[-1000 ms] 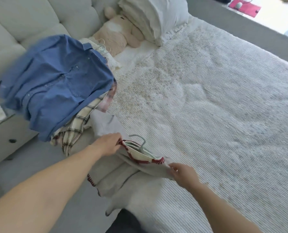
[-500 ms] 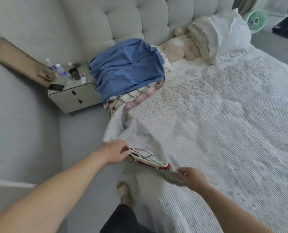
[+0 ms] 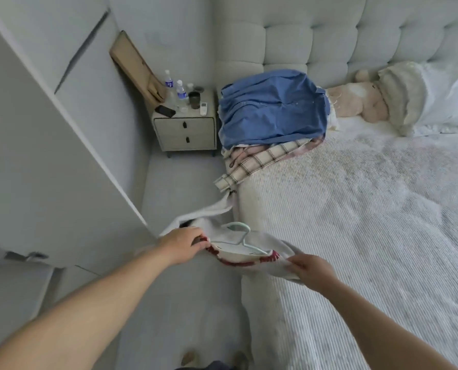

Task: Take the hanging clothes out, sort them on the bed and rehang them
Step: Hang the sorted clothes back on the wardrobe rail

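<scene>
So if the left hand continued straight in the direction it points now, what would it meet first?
Probably the pale green hanger inside the white garment that the left hand grips at its red-trimmed collar. The hand points right, toward the bed; depth is unclear.

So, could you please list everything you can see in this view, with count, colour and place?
white garment: one, white with red-trimmed neck, held off the bed's edge
hanger: one, pale green, inside the garment's neck
blue shirt: one, blue, top of the pile by the headboard
plaid shirt: one, cream with dark checks, under the blue shirt
bed: one, white ribbed cover, right
headboard: one, pale tufted, behind
plush toy: one, beige, beside the pillows
pillows: two at least, white and cream, far right
nightstand: one, cream, left of the bed
water bottles: two, clear with blue labels, on the nightstand
phone: one, black, on the nightstand
left hand: grips the collar
right hand: holds the garment's shoulder
</scene>
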